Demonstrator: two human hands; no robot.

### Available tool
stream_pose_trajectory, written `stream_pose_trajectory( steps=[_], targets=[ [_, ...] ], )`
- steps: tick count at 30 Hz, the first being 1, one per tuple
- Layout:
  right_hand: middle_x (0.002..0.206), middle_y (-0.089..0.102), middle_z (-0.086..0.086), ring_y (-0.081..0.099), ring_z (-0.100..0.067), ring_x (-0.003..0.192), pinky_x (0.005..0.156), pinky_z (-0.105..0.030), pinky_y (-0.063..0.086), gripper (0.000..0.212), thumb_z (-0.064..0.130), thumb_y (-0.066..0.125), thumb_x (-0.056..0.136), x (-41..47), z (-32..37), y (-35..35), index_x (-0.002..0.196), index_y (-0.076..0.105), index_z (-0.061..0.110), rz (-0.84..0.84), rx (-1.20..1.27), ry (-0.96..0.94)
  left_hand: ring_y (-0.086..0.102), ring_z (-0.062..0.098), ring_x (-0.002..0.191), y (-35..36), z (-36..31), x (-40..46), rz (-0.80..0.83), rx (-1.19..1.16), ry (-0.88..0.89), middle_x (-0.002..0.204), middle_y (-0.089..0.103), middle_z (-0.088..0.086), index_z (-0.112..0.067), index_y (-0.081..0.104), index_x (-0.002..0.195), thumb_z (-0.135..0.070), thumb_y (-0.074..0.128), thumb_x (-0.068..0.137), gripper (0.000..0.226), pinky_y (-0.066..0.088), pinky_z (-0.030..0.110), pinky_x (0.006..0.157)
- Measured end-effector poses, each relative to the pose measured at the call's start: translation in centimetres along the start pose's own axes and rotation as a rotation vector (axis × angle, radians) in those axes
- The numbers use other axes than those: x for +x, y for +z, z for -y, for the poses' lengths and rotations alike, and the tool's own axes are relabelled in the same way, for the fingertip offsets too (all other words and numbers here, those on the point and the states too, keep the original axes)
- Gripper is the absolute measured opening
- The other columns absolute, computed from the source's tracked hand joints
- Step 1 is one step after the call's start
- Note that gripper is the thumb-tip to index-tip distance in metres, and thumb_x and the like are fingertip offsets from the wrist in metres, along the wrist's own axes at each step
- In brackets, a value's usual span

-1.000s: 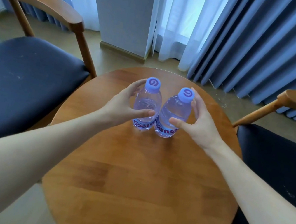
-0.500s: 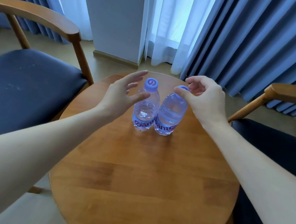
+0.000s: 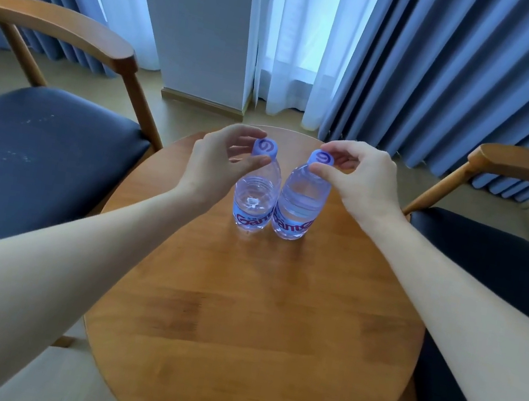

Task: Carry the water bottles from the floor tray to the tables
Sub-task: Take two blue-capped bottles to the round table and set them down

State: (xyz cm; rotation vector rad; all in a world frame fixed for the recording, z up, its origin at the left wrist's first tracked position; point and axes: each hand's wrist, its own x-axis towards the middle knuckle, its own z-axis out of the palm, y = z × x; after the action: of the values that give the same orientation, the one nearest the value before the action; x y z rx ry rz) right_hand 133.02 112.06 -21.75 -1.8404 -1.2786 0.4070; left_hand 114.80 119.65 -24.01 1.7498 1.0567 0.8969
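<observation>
Two clear water bottles with purple caps stand upright, side by side and touching, at the far part of a round wooden table (image 3: 254, 320). My left hand (image 3: 217, 161) pinches the neck and cap of the left bottle (image 3: 254, 198) between thumb and fingers. My right hand (image 3: 359, 180) does the same at the cap of the right bottle (image 3: 299, 202), thumb on its shoulder. Both bottle bases rest on the tabletop. No floor tray is in view.
A wooden armchair with a dark seat (image 3: 31, 156) stands close on the left of the table, and another (image 3: 494, 271) on the right. Blue curtains (image 3: 466, 76) and a white sheer hang behind, with a pale wall panel between.
Both hands let go of the bottle bodies, rose, and now close around the caps. The bottles stayed standing in the same spot on the table.
</observation>
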Motion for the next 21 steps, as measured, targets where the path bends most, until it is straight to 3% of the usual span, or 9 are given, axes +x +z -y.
stream_pose_trajectory(
  steps=[5,10,14,18,21],
  targets=[
    [0.096,0.069,-0.001,0.060,-0.008,0.081,0.076,-0.006,0.047,0.032,0.012,0.078,0.072,0.2,-0.3,-0.2,0.104,0.071,0.013,0.056,0.071,0.021,0.066,0.007,0.096,0.3,0.0,-0.2,-0.036,0.020,-0.007,0.104,0.069,-0.004,-0.014,0.065,0.112,-0.017,0.075,0.076,0.037,0.052,0.018,0.087],
    [0.100,0.067,-0.006,0.060,-0.016,0.090,0.092,-0.031,0.051,0.036,0.010,0.077,0.073,0.2,-0.5,0.0,0.108,0.067,0.012,0.112,0.158,0.048,0.066,0.008,0.097,0.3,0.0,-0.4,-0.042,0.023,-0.007,0.104,0.069,-0.004,-0.015,0.065,0.111,-0.018,0.075,0.077,0.036,0.052,0.021,0.089],
    [0.099,0.066,-0.011,0.059,-0.022,0.089,0.086,-0.032,0.051,0.048,0.024,0.085,0.064,0.1,-0.9,0.4,0.105,0.064,0.011,0.055,0.200,0.121,0.065,0.007,0.098,0.2,0.1,-0.4,-0.028,0.038,-0.002,0.105,0.069,-0.005,-0.015,0.064,0.113,-0.020,0.074,0.077,0.037,0.052,0.022,0.090],
    [0.087,0.065,-0.003,0.055,-0.011,0.075,0.076,-0.028,0.050,0.041,0.020,0.085,0.063,0.1,-1.0,0.8,0.096,0.064,0.008,0.035,0.207,0.148,0.065,0.006,0.099,0.2,0.2,-0.5,-0.025,0.028,0.000,0.102,0.068,-0.007,-0.017,0.064,0.111,-0.021,0.073,0.078,0.035,0.051,0.020,0.089],
    [0.086,0.065,-0.002,0.057,-0.012,0.078,0.079,-0.029,0.051,0.032,0.014,0.083,0.067,0.1,-1.0,0.6,0.093,0.065,0.012,0.042,0.218,0.128,0.065,0.006,0.099,0.3,0.2,-0.5,-0.033,0.021,-0.007,0.103,0.069,-0.007,-0.017,0.065,0.110,-0.021,0.073,0.079,0.033,0.052,0.019,0.088]
  ],
)
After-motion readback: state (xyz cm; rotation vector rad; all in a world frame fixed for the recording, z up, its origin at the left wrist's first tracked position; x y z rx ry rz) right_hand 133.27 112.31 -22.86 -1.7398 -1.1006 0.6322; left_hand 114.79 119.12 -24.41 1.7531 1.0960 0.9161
